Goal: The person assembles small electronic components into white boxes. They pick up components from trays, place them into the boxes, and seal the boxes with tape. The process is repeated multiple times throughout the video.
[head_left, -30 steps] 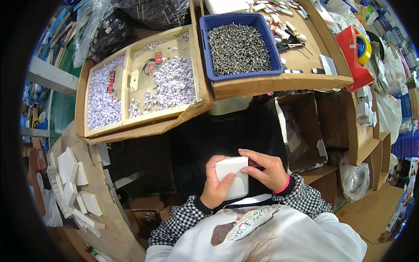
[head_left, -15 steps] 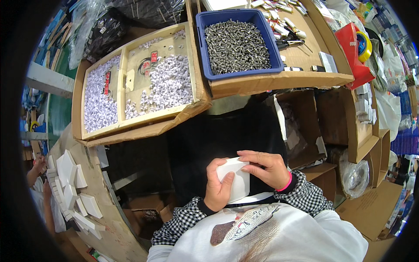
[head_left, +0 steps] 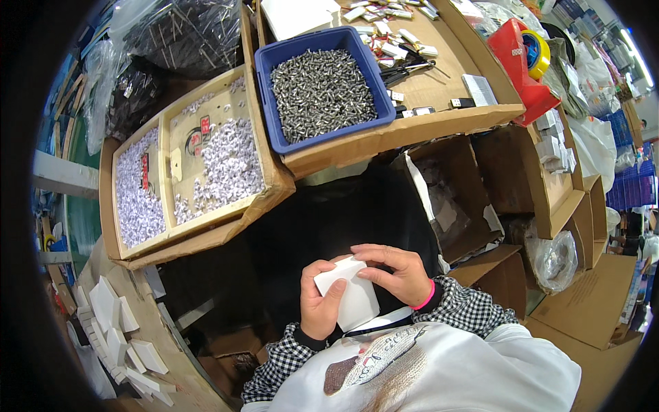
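Holding a small white box (head_left: 350,295) close to the chest, both hands wrap around it from opposite sides. The box is smooth, matte cardboard with crisp edges, tilted so one corner points up and to the left. The left hand (head_left: 321,305) has a closed grip on its left edge, thumb lying flat across the front face. The right hand (head_left: 398,275) arches over the top right, its grip closed too, fingertips pressed onto the upper edge. A pink band (head_left: 427,296) circles the right wrist, above checked black-and-white sleeves (head_left: 473,309) and a white top.

Above the hands, a cardboard desk (head_left: 384,141) runs across the view, its brown edge bent by the lens. On it sits a blue plastic bin (head_left: 322,86), rectangular, filled with short grey metal screws (head_left: 321,96) that shine dully. To the left lies a shallow cardboard tray (head_left: 264,175) split into two compartments, each scattered with tiny pale paper-like pieces (head_left: 226,168). To the right of the bin, a red tape dispenser (head_left: 525,69) holds a yellow roll. Below the desk on the right are open brown cardboard cartons (head_left: 501,178), rough and creased.

At the lower left, flat white box blanks (head_left: 113,323) lie in a loose stack on a wooden surface. Crinkled clear plastic bags (head_left: 185,31) fill the upper left.
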`<action>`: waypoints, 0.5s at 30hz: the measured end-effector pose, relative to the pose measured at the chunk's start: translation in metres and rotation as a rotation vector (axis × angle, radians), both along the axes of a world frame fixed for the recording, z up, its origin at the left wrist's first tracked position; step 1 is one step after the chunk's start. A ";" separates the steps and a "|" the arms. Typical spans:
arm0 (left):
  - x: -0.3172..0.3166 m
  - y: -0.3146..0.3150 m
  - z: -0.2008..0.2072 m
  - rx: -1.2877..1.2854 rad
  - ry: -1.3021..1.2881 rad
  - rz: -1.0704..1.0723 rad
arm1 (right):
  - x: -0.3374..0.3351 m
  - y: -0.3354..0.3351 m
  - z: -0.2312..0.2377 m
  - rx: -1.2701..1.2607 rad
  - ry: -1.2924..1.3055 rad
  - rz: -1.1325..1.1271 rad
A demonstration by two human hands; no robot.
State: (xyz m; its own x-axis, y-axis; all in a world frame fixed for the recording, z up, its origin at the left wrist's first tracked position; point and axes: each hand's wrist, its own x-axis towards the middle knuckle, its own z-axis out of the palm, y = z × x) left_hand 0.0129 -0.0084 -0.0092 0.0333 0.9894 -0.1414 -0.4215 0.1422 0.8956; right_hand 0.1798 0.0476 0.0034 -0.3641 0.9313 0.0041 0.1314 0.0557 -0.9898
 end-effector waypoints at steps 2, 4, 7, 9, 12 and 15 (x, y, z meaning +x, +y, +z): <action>0.002 0.000 -0.002 -0.003 0.036 0.011 | 0.002 0.001 -0.004 0.015 0.044 0.024; 0.004 -0.001 -0.004 0.022 0.073 0.008 | 0.004 0.002 -0.005 -0.008 0.085 0.043; 0.002 -0.001 -0.007 0.014 0.113 0.009 | 0.005 0.007 -0.002 -0.060 0.134 0.102; 0.001 -0.002 -0.007 -0.038 0.080 0.015 | 0.009 0.015 0.004 -0.099 0.119 0.142; 0.001 0.003 -0.006 0.060 0.149 0.045 | 0.027 0.036 0.026 0.149 -0.030 0.121; 0.004 0.004 0.000 -0.128 -0.061 0.073 | 0.074 0.073 0.058 0.472 -0.212 -0.263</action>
